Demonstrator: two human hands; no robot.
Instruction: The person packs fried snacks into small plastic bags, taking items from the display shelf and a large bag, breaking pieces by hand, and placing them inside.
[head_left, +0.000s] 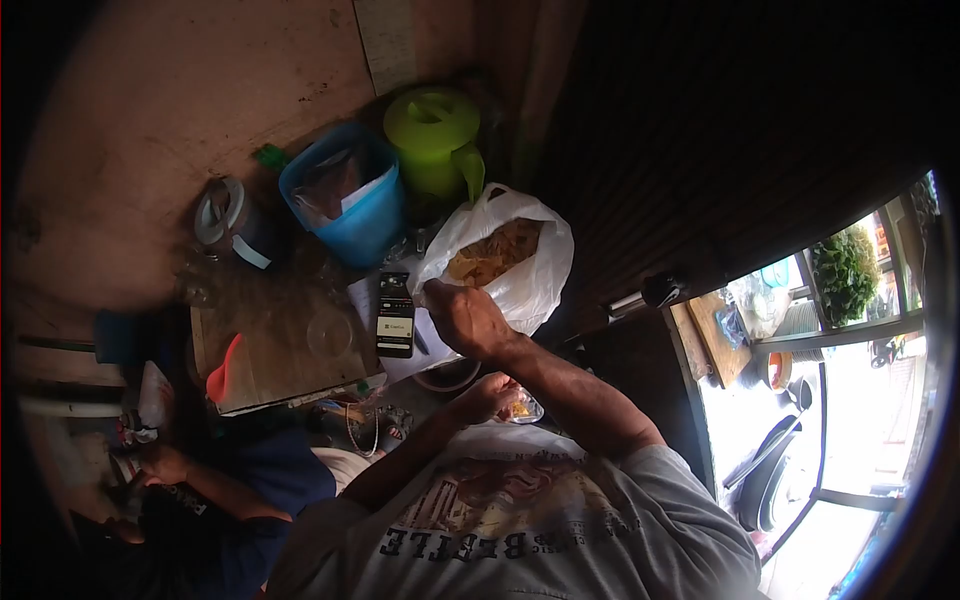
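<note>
Where the white plastic bag gapes around yellow-brown pieces, its mouth slanting from eight to two o'clock, the right hand is nearer, curled at the rim, opening toward its one o'clock; whether it grips anything, I can't tell. The left hand, with the bag at its twelve, holds a small clear container. Around the bag sit a green pitcher at eleven, a blue bin at ten and a phone at eight.

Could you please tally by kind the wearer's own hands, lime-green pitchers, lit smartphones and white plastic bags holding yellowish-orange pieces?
Wearer's left hand and right hand: 2
Lime-green pitcher: 1
Lit smartphone: 1
White plastic bag of pieces: 1
Total: 5
</note>
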